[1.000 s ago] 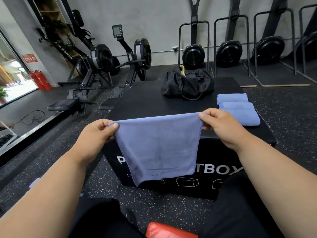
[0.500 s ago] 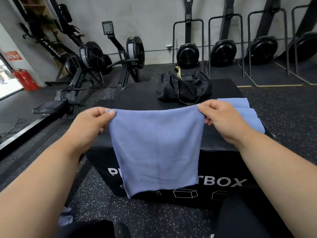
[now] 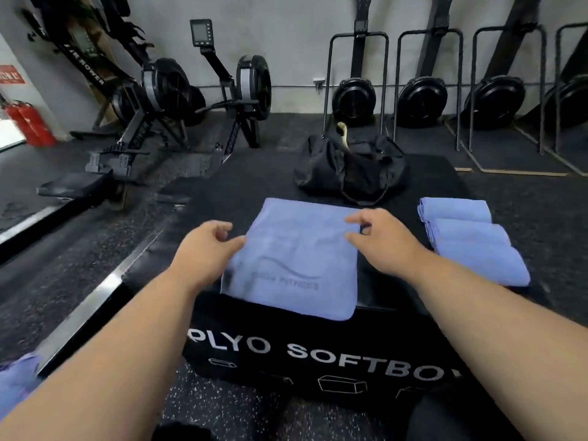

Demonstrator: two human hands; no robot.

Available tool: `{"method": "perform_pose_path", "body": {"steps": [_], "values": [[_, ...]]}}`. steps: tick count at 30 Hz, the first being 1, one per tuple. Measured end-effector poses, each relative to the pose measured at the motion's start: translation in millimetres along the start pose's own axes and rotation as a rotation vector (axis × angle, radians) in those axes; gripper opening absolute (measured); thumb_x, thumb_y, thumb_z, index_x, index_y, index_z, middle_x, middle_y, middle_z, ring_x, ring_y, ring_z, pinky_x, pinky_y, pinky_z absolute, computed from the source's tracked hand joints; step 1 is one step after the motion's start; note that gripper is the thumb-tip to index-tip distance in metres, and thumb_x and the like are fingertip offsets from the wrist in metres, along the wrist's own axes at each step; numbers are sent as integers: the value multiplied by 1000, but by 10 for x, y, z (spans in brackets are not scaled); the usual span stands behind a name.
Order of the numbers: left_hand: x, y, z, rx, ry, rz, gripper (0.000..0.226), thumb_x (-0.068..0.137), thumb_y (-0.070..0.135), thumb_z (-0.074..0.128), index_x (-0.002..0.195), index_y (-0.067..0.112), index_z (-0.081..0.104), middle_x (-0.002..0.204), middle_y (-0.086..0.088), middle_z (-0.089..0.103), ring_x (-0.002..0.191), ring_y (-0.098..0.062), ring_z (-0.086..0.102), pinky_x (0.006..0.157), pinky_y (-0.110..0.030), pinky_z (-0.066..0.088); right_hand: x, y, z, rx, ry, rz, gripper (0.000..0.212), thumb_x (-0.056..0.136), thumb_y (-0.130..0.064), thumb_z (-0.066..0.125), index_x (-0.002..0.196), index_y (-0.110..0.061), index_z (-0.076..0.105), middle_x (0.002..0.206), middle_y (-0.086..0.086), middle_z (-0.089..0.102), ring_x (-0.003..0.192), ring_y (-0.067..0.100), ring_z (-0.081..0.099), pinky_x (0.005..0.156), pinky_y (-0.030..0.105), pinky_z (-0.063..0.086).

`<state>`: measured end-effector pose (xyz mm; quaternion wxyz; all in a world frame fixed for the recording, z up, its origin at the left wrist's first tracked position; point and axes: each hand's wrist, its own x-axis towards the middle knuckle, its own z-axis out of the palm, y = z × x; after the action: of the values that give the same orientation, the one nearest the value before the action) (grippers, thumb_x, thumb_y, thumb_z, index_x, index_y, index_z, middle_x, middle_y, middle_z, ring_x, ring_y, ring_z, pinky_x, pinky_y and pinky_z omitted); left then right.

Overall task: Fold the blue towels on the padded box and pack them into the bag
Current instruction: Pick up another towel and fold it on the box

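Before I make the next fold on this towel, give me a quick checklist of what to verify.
1. Blue towel lying flat on the padded box: ok.
2. Towel fully on the box: not ok, its near edge hangs over the front.
3. Left hand at the towel's left edge: ok, though a grip cannot be told.
4. Right hand on the towel's right edge: ok; a grip cannot be told.
5. Folded towels apart from the work area: ok, three lie to the right.
6. Black duffel bag open for packing: cannot tell.

Bare forearms, black trousers (image 3: 451, 415)
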<state>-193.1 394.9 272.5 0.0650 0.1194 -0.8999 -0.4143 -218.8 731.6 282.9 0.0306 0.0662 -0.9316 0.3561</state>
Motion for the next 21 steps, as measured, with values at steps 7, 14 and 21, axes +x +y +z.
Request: {"method": "perform_pose_path", "body": {"steps": [7, 14, 21], "values": [[-812, -921, 348, -115, 114, -197, 23, 88, 50, 80, 93, 30, 72, 79, 18, 73, 76, -10, 69, 72, -34, 53, -1121, 396, 610, -1, -27, 194, 13, 89, -44, 75, 86, -33, 68, 79, -8, 63, 74, 8, 59, 69, 31, 48], [-575, -849, 364, -147, 157, -214, 25, 90, 47, 76, 89, 22, 75, 82, 7, 75, 80, -13, 69, 69, -27, 48, -1082, 311, 727, -152, -98, 280, 56, 90, -63, 64, 73, -9, 61, 71, 4, 68, 68, 23, 63, 67, 36, 53], [-543, -794, 429, -76, 153, -211, 16, 91, 41, 77, 92, 27, 71, 80, 9, 73, 78, -11, 69, 66, -28, 47, -1064, 347, 779, -212, -75, 338, 61, 92, -62, 57, 70, -5, 56, 75, 8, 71, 67, 29, 64, 66, 41, 56]]}}
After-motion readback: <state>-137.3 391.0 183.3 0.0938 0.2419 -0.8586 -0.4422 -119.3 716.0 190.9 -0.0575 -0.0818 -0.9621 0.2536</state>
